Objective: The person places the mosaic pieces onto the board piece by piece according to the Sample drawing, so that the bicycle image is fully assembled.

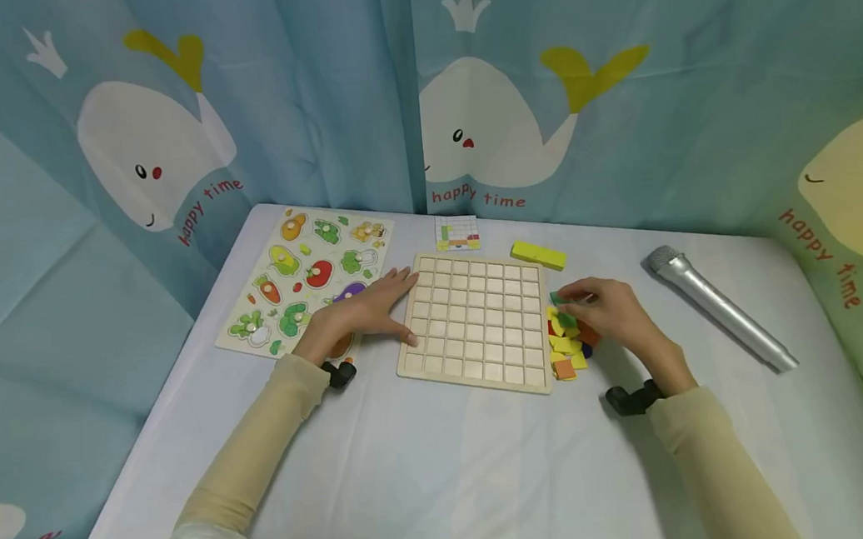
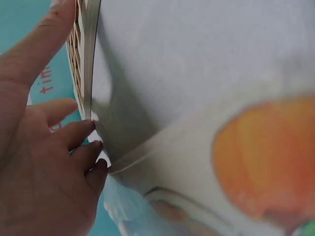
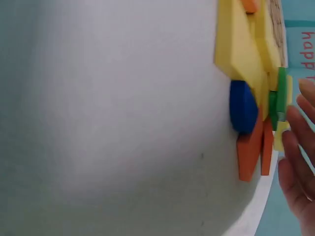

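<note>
A square wooden grid board [image 1: 477,382] lies flat at the middle of the table. My left hand [image 1: 362,309] rests at its left side, fingers spread, with the thumb over the edge; the left wrist view shows the thumb [image 2: 47,37] against the board's side. At the right edge, my right hand [image 1: 611,311] pinches a small green piece [image 1: 556,298] between thumb and fingertips, above a loose pile. Yellow pieces [image 1: 563,345], an orange square [image 1: 564,370] and a blue piece [image 3: 243,105] are in that pile, partly hidden by the hand.
A vegetable puzzle board [image 1: 310,249] lies at the left, partly under the left forearm. Behind the grid board are a small pattern card [image 1: 457,233] and a yellow bar [image 1: 538,255]. A silver microphone [image 1: 723,307] lies at the right. Printed curtains [image 1: 358,82] border the table.
</note>
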{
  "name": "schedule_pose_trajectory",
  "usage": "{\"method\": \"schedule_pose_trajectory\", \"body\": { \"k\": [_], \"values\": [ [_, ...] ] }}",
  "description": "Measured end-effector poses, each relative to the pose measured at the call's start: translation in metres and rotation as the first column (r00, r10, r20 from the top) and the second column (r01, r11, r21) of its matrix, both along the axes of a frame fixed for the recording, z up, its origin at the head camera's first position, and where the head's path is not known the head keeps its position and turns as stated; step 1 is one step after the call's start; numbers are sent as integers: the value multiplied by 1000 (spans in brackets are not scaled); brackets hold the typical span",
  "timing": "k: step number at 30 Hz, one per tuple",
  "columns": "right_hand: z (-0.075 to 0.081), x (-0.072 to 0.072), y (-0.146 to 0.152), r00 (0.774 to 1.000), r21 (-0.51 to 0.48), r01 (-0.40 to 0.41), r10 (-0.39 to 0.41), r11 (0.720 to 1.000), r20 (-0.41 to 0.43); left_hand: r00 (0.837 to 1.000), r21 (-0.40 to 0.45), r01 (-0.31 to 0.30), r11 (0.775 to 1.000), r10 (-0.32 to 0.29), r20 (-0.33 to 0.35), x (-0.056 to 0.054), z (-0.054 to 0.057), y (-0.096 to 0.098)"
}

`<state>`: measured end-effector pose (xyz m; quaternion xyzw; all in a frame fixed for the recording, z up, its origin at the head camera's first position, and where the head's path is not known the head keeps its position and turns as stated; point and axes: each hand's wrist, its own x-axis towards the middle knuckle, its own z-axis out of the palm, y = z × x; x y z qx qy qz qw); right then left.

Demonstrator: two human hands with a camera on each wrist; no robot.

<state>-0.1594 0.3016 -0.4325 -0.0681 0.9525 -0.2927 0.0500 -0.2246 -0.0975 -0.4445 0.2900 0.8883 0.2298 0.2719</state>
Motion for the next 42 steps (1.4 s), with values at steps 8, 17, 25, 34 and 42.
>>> {"method": "schedule_pose_trajectory", "body": {
  "k": [8, 17, 25, 34, 42],
  "values": [
    [-2, -11, -7, 994, 49, -70, 66, 996, 83, 999, -18, 34, 999, -34, 5, 1, 1, 1],
    [5, -17, -15, 981, 95, -93, 75, 991, 176, 999, -16, 12, 1000, -11, 31, 4, 6, 4],
    [11, -20, -15, 968, 100, -110, 83, 989, 238, 1000, -48, 7, 999, -6, 24, 4, 9, 9],
    [8, -18, -12, 968, 57, -109, 93, 992, 232, 1000, -50, 15, 999, -15, 9, 4, 7, 9],
    [9, -16, -9, 986, 14, -77, 74, 997, 148, 1000, -39, 16, 999, -15, 13, 2, 3, 10]
  ]
}}
